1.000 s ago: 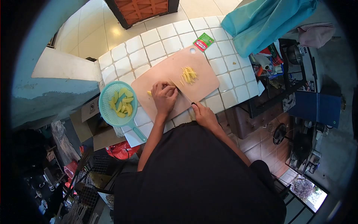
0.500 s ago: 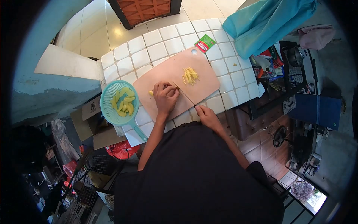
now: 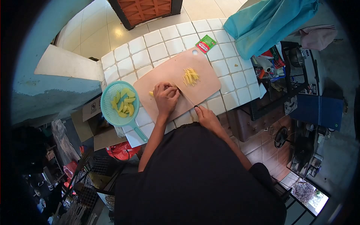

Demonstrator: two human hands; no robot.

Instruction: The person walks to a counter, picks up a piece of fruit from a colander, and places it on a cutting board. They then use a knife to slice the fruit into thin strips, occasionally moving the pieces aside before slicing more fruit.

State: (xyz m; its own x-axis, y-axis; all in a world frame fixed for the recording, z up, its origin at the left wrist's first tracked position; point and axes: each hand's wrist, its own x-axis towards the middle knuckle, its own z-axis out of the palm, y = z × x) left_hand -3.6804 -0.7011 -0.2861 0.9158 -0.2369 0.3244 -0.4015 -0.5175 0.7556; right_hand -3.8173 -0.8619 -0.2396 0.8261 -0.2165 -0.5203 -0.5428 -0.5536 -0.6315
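On the pink cutting board (image 3: pixel 150 77), my left hand (image 3: pixel 167 99) is closed, its curled fingertips pressing on a pale yellow piece of fruit or vegetable that they mostly hide. My right hand (image 3: pixel 208 118) is wrapped round the dark handle of a knife (image 3: pixel 188 99). The thin blade runs up and left, close beside my left fingertips. To the right of the blade lies a small pile of thin yellow strips (image 3: pixel 191 76). Another yellow chunk (image 3: pixel 151 93) pokes out left of my left hand.
A turquoise colander (image 3: pixel 106 107) holding several yellow-green wedges (image 3: pixel 124 103) stands left of the board. A green and red packet (image 3: pixel 206 44) touches the board's far edge. Teal cloth (image 3: pixel 262 28) hangs over the far right corner of the white tiled table (image 3: pixel 234 84).
The knife and my right hand have shifted very slightly left. My left hand stays in place, and the strips look the same.
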